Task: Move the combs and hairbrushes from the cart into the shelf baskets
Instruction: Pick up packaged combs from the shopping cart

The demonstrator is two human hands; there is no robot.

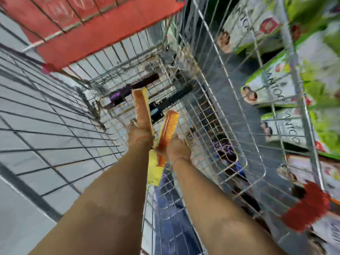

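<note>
Both my arms reach down into the wire shopping cart (103, 80). My left hand (139, 137) grips an orange comb in a yellow card pack (142, 109), held upright over the cart floor. My right hand (177, 148) holds a second orange comb (168, 128), teeth facing right, its handle pointing down toward me. Deeper in the cart lie a dark hairbrush (179, 95) and a dark purple-labelled pack (121, 95). The picture is blurred by motion.
The cart's red child-seat flap (88, 32) is at the top. A wire shelf basket (230, 115) hangs at the right, with dark packaged items at its bottom. Green and white product boxes (272, 89) fill the shelves behind it. Grey floor tiles show at the left.
</note>
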